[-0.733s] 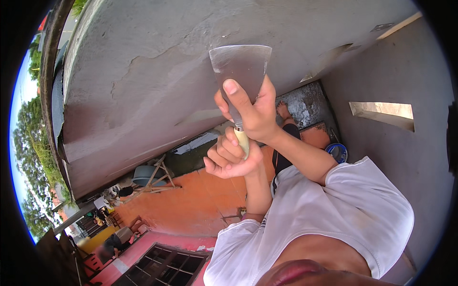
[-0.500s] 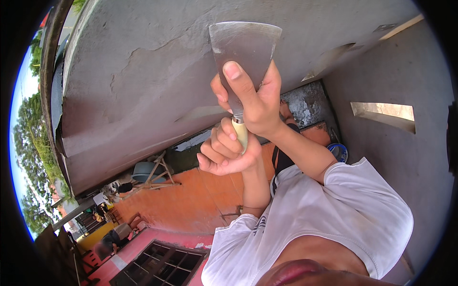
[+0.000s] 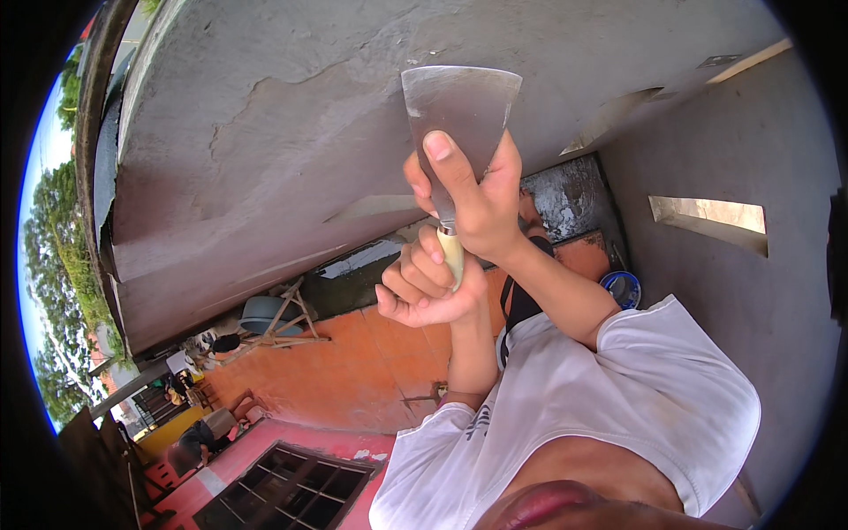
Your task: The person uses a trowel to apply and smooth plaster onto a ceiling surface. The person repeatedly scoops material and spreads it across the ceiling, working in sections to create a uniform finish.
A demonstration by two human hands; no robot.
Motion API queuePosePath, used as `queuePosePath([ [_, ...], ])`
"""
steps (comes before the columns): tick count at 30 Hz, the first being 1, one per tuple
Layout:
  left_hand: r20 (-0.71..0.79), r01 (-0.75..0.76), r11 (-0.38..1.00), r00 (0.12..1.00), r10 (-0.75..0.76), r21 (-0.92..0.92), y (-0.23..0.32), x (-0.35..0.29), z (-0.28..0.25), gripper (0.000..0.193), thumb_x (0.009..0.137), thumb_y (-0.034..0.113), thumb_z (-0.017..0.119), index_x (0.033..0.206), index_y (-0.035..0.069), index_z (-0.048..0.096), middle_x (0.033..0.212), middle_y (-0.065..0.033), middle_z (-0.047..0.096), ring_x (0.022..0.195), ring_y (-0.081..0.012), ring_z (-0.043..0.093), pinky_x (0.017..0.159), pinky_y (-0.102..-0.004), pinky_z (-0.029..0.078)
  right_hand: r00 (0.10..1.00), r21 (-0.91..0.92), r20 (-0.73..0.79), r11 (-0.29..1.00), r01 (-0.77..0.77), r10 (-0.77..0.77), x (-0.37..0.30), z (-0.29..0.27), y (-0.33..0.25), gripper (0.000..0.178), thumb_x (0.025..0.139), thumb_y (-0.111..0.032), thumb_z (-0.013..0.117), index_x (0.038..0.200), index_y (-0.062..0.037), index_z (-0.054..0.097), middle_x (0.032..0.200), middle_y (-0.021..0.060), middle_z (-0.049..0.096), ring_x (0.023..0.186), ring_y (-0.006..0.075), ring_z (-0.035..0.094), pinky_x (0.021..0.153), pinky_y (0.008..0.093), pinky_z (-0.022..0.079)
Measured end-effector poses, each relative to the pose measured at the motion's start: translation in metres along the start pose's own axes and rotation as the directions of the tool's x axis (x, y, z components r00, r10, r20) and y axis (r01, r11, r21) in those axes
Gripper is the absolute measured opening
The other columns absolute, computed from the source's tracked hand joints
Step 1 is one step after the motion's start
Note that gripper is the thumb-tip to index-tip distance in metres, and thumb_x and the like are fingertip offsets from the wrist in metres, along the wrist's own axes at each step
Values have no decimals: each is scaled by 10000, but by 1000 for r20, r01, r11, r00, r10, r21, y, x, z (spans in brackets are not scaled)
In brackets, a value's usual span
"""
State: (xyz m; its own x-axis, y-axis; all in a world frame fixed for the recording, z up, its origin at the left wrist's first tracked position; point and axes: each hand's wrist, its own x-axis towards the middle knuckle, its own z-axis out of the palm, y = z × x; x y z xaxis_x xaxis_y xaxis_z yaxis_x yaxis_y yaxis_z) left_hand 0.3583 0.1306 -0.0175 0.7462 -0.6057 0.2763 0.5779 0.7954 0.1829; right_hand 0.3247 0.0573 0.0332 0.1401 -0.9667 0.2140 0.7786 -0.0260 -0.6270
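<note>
A putty knife with a wide, flared metal blade (image 3: 463, 102) and a cream handle (image 3: 452, 256) is held up in front of a grey plastered wall (image 3: 291, 150). My left hand (image 3: 430, 278) is wrapped around the handle from below. Higher up, my right hand (image 3: 477, 199) grips the lower blade, thumb lying along its near face and fingers behind it. The blade's broad edge points up toward the wall. Whether that edge touches the plaster I cannot tell. A long crack or raised plaster edge runs across the wall left of the blade.
A second grey wall with a slot opening (image 3: 711, 212) stands to the right. Below are an orange floor (image 3: 353, 362), a blue-rimmed bucket (image 3: 621, 289) and a grey basin (image 3: 265, 314) by a wooden stand (image 3: 291, 318). Another person (image 3: 203, 437) is at the lower left, near a dark barred window (image 3: 287, 490).
Both hands and the putty knife have shifted down and slightly right in the picture, and the blade looks a little smaller. Both grips are unchanged.
</note>
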Motion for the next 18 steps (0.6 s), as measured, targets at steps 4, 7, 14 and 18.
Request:
queuePosePath([
  [4,39,-2,1000,999,1,7,-2,8,8,489,940,363,379,488,218,262,361,45,267,385,-120,223,679,-274,398,1000,-18,25,1000,18,-18,5,2,-4,183,1004,-193,565,942,-42,484,635,59,546,513,86,482,428,233,373],
  [7,-63,14,999,998,-17,-49,2,-2,-5,490,940,362,381,488,215,262,361,44,265,384,-124,220,682,-284,403,999,-44,9,999,-31,31,-1,-5,4,194,1008,-205,561,942,-39,483,630,61,545,513,85,481,427,231,372],
  [14,93,37,997,995,-43,60,3,9,3,475,965,310,347,529,215,184,400,59,197,422,-110,191,712,-250,411,999,5,-31,1000,28,-28,1,0,4,183,1013,-202,554,953,-43,485,638,66,544,509,86,472,422,239,374],
  [18,36,48,998,998,-49,41,7,0,-3,472,966,305,340,529,210,187,399,57,200,422,-109,195,713,-253,409,999,-2,-4,999,-34,34,-6,-4,11,173,1007,-186,566,947,-44,486,659,50,538,530,90,492,427,239,376],
])
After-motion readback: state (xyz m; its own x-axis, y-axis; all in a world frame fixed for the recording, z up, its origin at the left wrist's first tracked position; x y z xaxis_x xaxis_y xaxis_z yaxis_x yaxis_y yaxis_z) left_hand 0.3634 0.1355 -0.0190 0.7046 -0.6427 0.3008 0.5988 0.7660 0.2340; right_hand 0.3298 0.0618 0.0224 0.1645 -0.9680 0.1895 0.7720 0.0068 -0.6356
